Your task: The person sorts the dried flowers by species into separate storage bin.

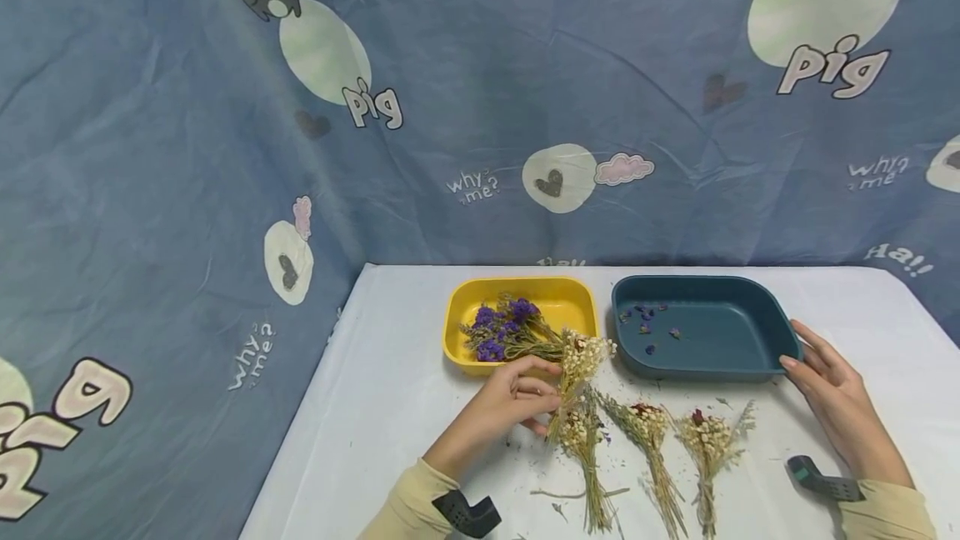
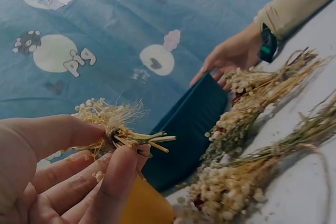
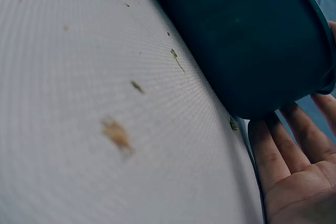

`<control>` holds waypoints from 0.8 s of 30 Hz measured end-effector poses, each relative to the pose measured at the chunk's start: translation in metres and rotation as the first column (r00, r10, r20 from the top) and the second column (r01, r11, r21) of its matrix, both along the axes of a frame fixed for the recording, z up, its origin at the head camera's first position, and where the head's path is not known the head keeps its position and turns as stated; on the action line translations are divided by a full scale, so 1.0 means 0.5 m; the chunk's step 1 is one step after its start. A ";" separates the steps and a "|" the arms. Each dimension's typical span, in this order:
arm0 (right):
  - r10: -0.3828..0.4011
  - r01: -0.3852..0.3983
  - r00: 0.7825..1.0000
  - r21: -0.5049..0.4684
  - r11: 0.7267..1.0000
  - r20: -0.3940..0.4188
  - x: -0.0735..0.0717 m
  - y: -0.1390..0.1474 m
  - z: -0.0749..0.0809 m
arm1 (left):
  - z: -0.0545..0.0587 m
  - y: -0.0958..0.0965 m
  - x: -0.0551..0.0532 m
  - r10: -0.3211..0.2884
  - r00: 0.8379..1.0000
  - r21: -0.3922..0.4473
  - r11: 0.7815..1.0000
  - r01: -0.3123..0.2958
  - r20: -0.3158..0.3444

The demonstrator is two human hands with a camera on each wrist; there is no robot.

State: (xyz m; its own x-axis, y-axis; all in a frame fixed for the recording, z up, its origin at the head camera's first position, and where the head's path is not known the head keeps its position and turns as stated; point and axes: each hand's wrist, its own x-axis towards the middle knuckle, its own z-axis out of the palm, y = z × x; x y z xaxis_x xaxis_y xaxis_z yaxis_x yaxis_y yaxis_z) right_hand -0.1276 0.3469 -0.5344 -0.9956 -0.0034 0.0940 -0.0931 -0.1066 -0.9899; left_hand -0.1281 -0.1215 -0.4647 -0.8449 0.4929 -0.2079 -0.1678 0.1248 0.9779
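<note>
My left hand (image 1: 517,398) pinches a small bunch of dried white flowers (image 1: 581,361) between thumb and fingers, its cut stem ends (image 2: 152,141) showing in the left wrist view. The bunch hangs by the front right corner of the yellow tray (image 1: 457,348), where purple dried flowers (image 1: 498,332) lie. At the right end of the dark blue tray (image 1: 712,340), my right hand (image 1: 840,394) holds the corner, thumb at the rim and fingers against the outer wall (image 3: 247,51). A few purple petals (image 1: 647,327) lie inside that tray.
Tied dried bunches lie in front of the trays: one below my left hand (image 1: 592,473), a middle one (image 1: 656,457) and a right one (image 1: 707,448). Loose stems (image 1: 558,494) and crumbs are scattered on the white table (image 1: 360,440). A blue patterned cloth (image 1: 465,107) hangs behind.
</note>
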 end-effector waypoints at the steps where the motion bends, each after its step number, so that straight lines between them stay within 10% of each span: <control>1: 0.002 -0.002 1.000 0.000 1.000 -0.005 0.000 -0.001 0.000 | 0.002 0.005 -0.006 -0.007 1.000 -0.003 1.000 0.007 -0.009; 24: -0.004 0.004 1.000 0.027 1.000 0.002 -0.001 0.001 -0.003 | 0.032 0.127 -0.139 -0.104 0.994 0.004 0.995 0.104 -0.045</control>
State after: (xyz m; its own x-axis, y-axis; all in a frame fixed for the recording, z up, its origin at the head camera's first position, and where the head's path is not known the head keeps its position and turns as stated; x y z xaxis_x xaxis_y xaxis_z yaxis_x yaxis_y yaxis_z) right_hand -0.1279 0.3474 -0.5358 -0.9957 -0.0020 0.0923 -0.0919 -0.0797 -0.9926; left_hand -0.1978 -0.0582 -0.4485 -0.7975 0.5796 -0.1676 -0.1101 0.1332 0.9849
